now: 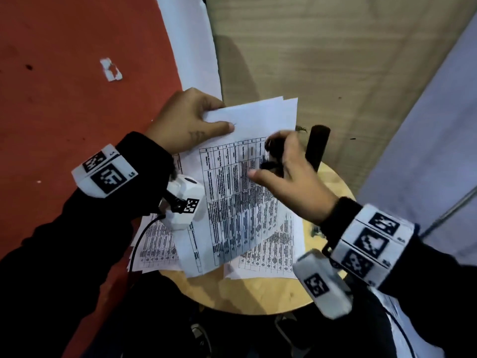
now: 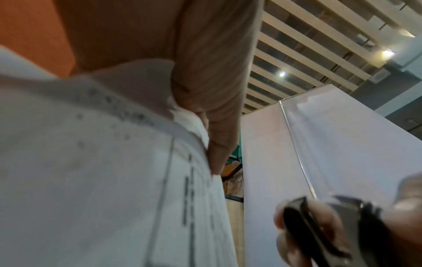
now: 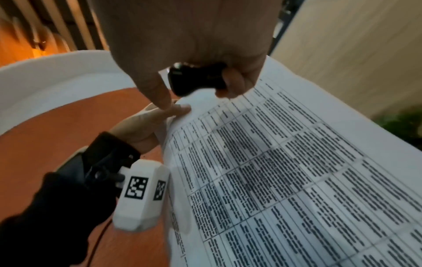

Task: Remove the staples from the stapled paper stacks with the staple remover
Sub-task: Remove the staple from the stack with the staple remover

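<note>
While left hand [image 1: 185, 120] pinches paper stack [image 1: 242, 192] corner at 10 o'clock, right hand [image 1: 291, 174] grips black staple remover [image 1: 273, 156] at 2 o'clock.

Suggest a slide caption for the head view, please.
Left hand pinches paper stack; right hand holds staple remover.

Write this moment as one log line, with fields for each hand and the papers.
left hand: pinches stack corner | right hand: grips remover above stack | papers: loose on stool
</note>
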Available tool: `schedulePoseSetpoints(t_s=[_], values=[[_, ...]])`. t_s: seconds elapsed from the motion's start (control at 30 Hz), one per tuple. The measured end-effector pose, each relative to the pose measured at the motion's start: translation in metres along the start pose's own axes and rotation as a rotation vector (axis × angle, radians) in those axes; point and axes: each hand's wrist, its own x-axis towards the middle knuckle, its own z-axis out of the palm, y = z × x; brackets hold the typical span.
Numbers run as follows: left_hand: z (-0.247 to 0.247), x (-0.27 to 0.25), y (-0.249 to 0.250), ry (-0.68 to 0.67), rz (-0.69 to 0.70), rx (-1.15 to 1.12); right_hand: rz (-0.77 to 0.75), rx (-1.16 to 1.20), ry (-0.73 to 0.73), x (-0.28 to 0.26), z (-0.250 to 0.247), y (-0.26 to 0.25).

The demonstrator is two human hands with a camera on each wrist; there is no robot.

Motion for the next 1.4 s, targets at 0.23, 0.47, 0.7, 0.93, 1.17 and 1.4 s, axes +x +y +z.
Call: schedulePoseSetpoints(t_s=[0.23, 0.47, 0.7, 0.93, 1.17, 1.4], values=[[0.004, -0.005, 0.011, 0.071, -0.077, -0.091, -0.221, -0.328, 0.185, 0.014, -0.019, -0.010], [0.005, -0.004, 0.019, -0.015, -0.074, -0.135, -0.586, -0.595, 0.204, 0.024, -0.019, -0.030], [0.005, -0.007, 0.023, -0.063, -0.053, -0.168, -0.631, -0.658, 0.214, 0.026, -0.019, -0.039], [0.003, -0.009, 0.026, -0.109, -0.059, -0.271, -0.625, -0.656, 0.193, 0.027, -0.020, -0.037], [0.003, -0.010, 0.030, -0.091, -0.082, -0.208, -0.660, -0.703, 0.200, 0.027, -0.019, -0.039], [0.002, -0.009, 0.032, -0.116, -0.089, -0.230, -0.663, -0.752, 0.199, 0.027, -0.021, -0.037]])
